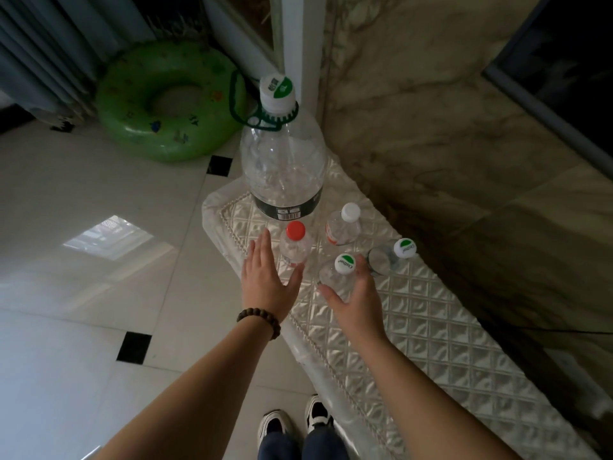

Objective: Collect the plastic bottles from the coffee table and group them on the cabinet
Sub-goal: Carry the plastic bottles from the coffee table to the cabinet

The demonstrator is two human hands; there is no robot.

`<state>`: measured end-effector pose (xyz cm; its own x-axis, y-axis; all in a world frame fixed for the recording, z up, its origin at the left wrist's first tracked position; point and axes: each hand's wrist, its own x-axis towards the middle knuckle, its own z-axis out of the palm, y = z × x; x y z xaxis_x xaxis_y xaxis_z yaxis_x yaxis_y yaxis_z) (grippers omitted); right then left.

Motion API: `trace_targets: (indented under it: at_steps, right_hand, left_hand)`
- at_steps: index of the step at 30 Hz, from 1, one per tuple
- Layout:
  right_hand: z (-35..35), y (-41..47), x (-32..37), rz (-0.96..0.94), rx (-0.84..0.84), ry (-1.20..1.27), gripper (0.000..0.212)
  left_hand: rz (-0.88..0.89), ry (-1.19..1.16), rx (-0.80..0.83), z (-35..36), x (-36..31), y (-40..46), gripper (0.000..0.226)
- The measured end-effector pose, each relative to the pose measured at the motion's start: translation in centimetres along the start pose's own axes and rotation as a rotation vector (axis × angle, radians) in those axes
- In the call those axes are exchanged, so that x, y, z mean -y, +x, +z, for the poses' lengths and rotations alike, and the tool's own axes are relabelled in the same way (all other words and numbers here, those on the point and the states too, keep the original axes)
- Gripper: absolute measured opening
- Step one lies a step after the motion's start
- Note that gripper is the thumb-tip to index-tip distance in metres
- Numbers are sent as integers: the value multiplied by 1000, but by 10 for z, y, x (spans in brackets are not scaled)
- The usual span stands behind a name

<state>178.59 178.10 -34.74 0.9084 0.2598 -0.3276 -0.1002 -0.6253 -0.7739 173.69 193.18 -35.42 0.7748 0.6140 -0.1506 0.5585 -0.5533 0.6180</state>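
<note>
Five plastic bottles — one large jug [283,161], four small bottles [295,245] — two hands [265,277], one swim ring [169,101], two shoes [275,426]

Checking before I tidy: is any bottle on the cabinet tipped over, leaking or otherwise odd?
Nothing stands out. The large bottle and four small ones, red-capped, white-capped and two green-capped, look upright and capped, with no spill visible on the quilted cover.
</note>
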Motion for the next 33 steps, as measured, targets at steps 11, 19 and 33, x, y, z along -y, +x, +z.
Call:
trace_targets:
  at_steps: [11, 19, 33]
  right_hand:
    - [-81, -103, 95, -214, -17, -443, 63]
    - [-86, -186, 119, -284, -52, -450, 60]
    - [-96, -282, 105, -474, 95, -552, 58]
  left_hand:
    - [39, 255, 20, -132, -54, -100, 78]
    - [18, 243, -16, -190, -59, -174, 72]
    - [-247, 216, -170, -213, -17, -320, 68]
